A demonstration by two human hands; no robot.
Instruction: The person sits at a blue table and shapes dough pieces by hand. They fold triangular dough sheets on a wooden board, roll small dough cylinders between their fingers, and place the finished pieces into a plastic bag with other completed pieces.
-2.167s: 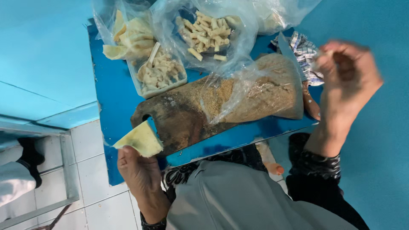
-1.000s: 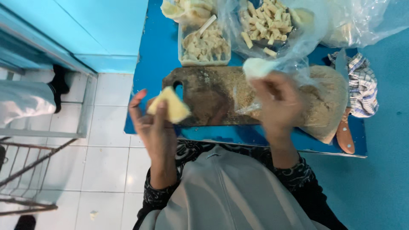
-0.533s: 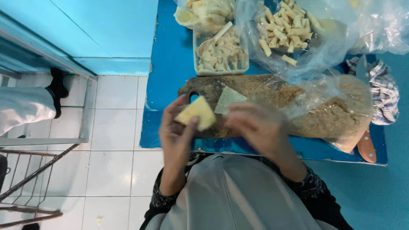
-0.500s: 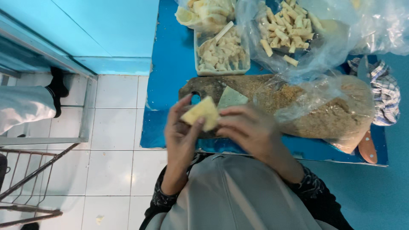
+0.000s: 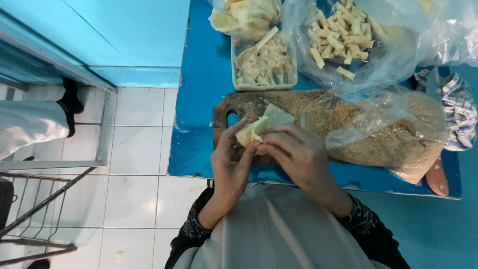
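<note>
— Pale yellow and thin, that wrapper sheet (image 5: 255, 130): how would it handle?

— Softly, by the look of it. It seems light and limp, likely to tear or unfold if pinched hard, so the folded edges look like the safest place to take it, with fingertips only.

— And the hands?

— The left hand (image 5: 230, 162) is cupped under the sheet, fingers half curled, thumb pressing its near edge. The right hand (image 5: 294, 152) is bent over from the other side, its fingertips closed on the fold. Both grip the same piece, held in the air just above the near edge of the wooden board (image 5: 249, 107).

— What lies beyond?

— The board is dusted with crumbs, and a clear bag of breadcrumbs (image 5: 393, 134) sprawls over its right end. Behind it stands a rectangular tub of filling (image 5: 264, 65) with a spoon in it, a bag of rolled pieces (image 5: 343, 35) beside that, and a stack of wrappers (image 5: 244, 15) in plastic. A checked cloth (image 5: 460, 114) lies at the far right, all on the blue table (image 5: 199, 74).
</note>
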